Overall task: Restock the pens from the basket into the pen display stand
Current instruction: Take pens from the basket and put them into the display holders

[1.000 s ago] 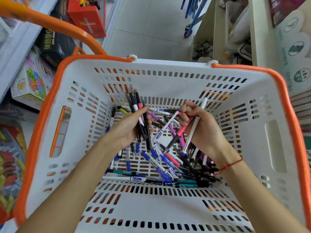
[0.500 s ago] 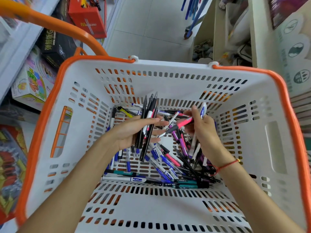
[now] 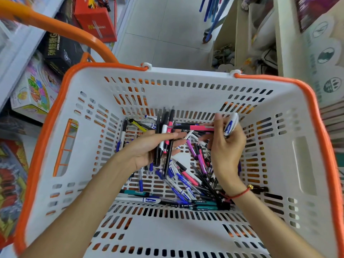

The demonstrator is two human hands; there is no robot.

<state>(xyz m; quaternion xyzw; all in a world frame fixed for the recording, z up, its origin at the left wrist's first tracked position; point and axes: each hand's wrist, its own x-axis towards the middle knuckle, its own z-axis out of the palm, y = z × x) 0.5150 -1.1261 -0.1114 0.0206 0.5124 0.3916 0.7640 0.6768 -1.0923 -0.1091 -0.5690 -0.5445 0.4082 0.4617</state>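
Both arms reach down into the basket (image 3: 186, 75), a white slotted plastic one with an orange rim and one orange handle swung off to its left. The left hand (image 3: 149, 148) lies palm-up over the basket floor, fingers loosely curled around a bundle of pens (image 3: 164, 135), roughly five, mostly black plus a pink one, standing nearly upright. The right hand (image 3: 226, 144) is right beside it, fingers pinching two pens: a pink pen (image 3: 197, 127) held sideways, tip toward the bundle, and a white-and-blue pen (image 3: 230, 124) poking up. The loose pens (image 3: 186, 183) cover the basket floor, too tangled to count, all slim plastic sticks.
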